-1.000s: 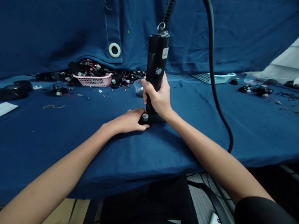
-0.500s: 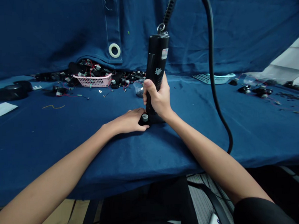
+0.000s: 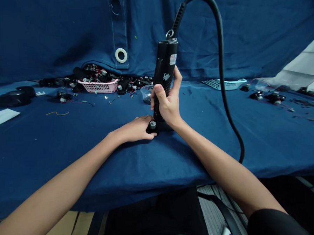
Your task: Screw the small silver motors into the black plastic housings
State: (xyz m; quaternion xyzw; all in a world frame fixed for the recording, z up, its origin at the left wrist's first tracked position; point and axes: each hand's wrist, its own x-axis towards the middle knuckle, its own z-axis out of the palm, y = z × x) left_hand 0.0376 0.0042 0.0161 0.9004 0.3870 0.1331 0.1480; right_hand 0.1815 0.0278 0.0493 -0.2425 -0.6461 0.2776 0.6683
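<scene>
My right hand (image 3: 169,102) is wrapped around an upright black corded electric screwdriver (image 3: 165,66), thumb along its front and index finger lifted toward the back. The tool's lower end meets a dark part on the table; its tip is hidden. On the left, my left hand (image 3: 139,128) lies low on the cloth and grips a black plastic part with a small silver motor (image 3: 152,124) between thumb and fingers. The rest of that part stretches right, under the screwdriver and behind my right wrist.
Behind stand a pink basket (image 3: 99,87) heaped with wired black parts, a clear cup (image 3: 146,94) and a light-blue basket (image 3: 230,84). More black parts (image 3: 275,97) lie at right. The screwdriver's cable (image 3: 221,58) loops down to the right. A white sheet (image 3: 3,118) lies at left.
The view has shifted slightly. My right index finger has lifted away from the screwdriver's body. Both hands keep their holds in nearly the same place.
</scene>
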